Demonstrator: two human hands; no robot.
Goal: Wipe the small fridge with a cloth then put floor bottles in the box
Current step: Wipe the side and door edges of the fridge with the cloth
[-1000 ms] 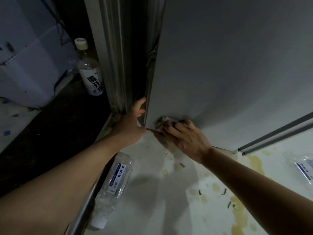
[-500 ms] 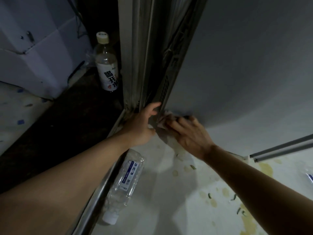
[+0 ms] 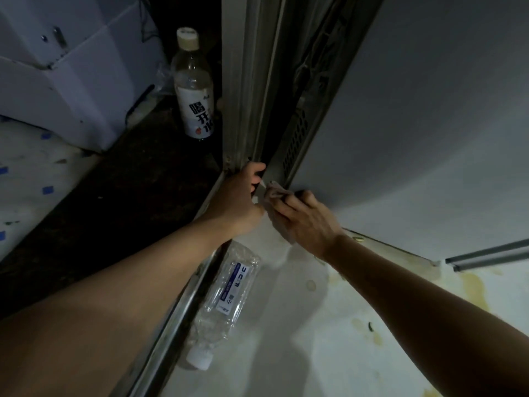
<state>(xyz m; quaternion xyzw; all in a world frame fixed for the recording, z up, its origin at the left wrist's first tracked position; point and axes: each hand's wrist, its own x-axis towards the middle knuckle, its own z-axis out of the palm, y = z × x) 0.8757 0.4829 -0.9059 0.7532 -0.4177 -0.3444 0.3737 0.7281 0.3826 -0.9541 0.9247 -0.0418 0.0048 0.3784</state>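
Note:
The small fridge (image 3: 429, 116) fills the upper right, its grey side panel facing me. My right hand (image 3: 303, 222) presses a crumpled cloth (image 3: 276, 193) against the fridge's lower rear corner. My left hand (image 3: 237, 199) curls its fingers around the bottom rear edge of the fridge, beside the cloth. A clear plastic bottle (image 3: 226, 299) with a blue-and-white label lies on the floor under my left forearm, cap toward me. A second bottle (image 3: 194, 90) with a cream cap stands upright behind the door frame.
A metal door frame (image 3: 243, 81) and floor track (image 3: 177, 308) run close beside the fridge. A white cardboard box (image 3: 68, 67) stands at the upper left. The pale floor (image 3: 343, 325) is stained yellow. A metal rail (image 3: 492, 255) sticks out at right.
The view has shifted so the fridge's vented rear edge shows. My left hand moved from the front of the corner to grip behind it; my right hand with the cloth stays at the corner.

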